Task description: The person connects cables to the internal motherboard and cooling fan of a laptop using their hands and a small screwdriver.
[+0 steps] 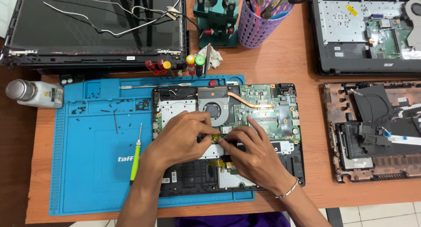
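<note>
An opened laptop base point(289, 157) lies on a blue repair mat point(87, 174), showing its green circuit board point(272, 111), round fan point(213, 110) and copper heat pipe point(245, 102). My left hand point(184, 137) and my right hand point(252, 154) meet over the middle of the base. Their fingertips pinch a small yellowish ribbon connector point(215, 138) between them. A thin bracelet circles my right wrist. What lies under my palms is hidden.
A green-handled screwdriver point(136, 159), a metal pry tool point(153, 86) and loose screws point(83, 108) lie on the mat. Behind stand a detached screen point(96, 25), a white bottle point(33, 94), a purple tool cup point(258, 21) and a green stand point(218, 16). Two more opened laptops point(364, 30) point(372, 130) sit right.
</note>
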